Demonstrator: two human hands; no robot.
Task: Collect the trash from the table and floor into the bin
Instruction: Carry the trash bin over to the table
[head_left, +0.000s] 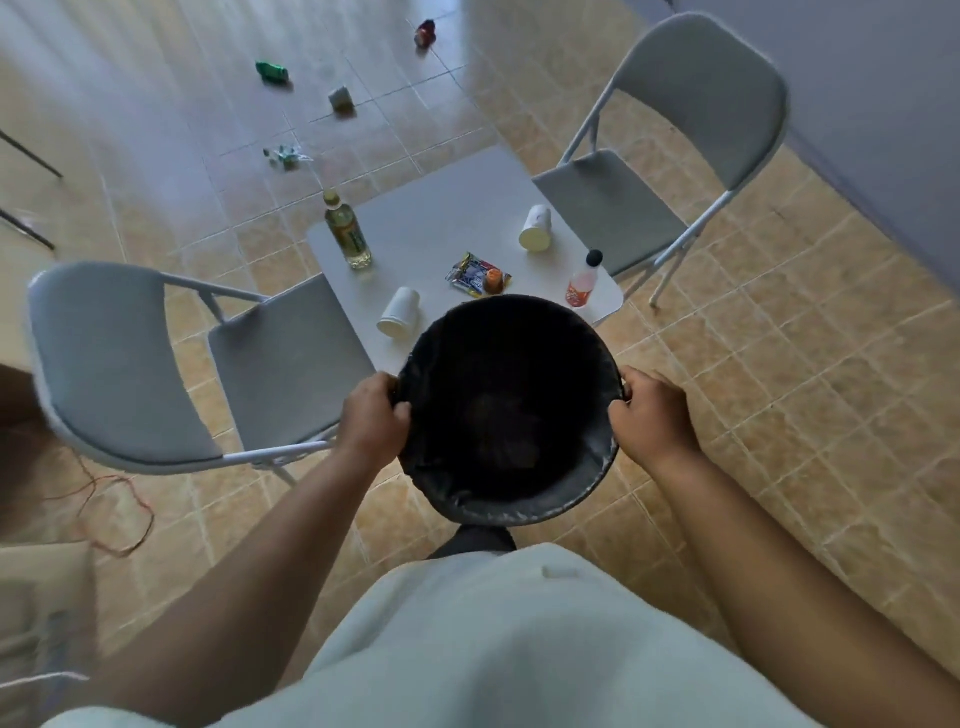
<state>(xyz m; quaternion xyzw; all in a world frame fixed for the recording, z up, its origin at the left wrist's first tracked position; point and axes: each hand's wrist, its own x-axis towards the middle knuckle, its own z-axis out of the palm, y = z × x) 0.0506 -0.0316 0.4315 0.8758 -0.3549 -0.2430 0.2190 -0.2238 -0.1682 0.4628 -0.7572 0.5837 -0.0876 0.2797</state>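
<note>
Black liner film wraps the bin (587, 488), which hangs in front of the person at the near edge of the table (441, 218), mouth up. Its inside is dark and I cannot tell whether anything lies in it. The left hand (371, 415) grips the rim on its side, fingers curled over the edge and thumb inside. The right hand (652, 415) clenches the opposite rim the same way. Holding at 2 opposite points likely keeps the mouth level and wide, so litter can be swept or dropped straight in.

On the table stand a yellow-capped bottle (349, 234) and a small pink bottle (583, 283) at the near corner. There are 2 paper cups on their sides, the near cup (399, 313) just beside the bin and the far cup (536, 228) well apart from it. A snack wrapper (475, 275) lies between them, close to the far rim.

Beyond the table, 4 scraps sit on the tiled floor: clear plastic (284, 156), crumpled paper (342, 98), a green wrapper (271, 71) and a red packet (425, 32). A grey folding chair (119, 374) flanks the table on the left, and another chair (701, 104) on the right.

Nothing looks collected yet. One hand must let go to pick.
</note>
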